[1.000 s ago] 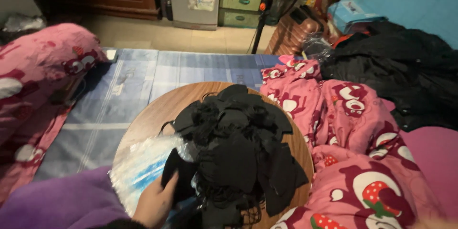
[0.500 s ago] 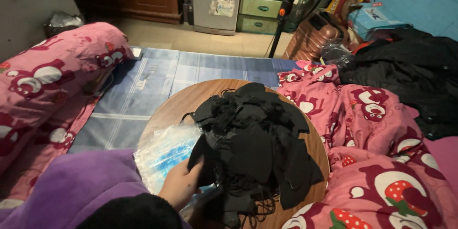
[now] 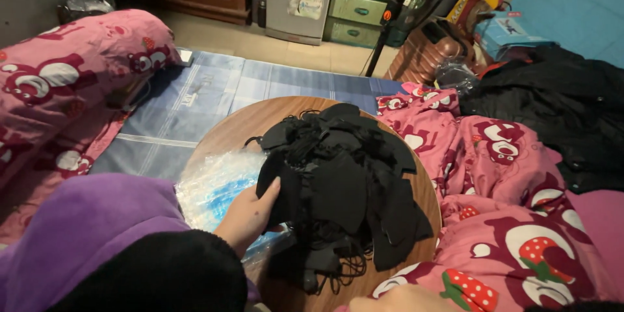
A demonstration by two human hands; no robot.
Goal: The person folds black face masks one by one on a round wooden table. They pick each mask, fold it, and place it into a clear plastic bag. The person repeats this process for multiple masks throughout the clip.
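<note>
My left hand [image 3: 250, 213], fingers together and lightly curled, rests flat against the near-left edge of the pile of black masks [image 3: 341, 182], gripping nothing. The pile lies just right of that hand on the round wooden table [image 3: 244, 127]. Under the hand lies a clear plastic bag [image 3: 211, 185] with blue contents I cannot identify. My right hand [image 3: 406, 299] shows only at the bottom edge; its posture cannot be determined.
</note>
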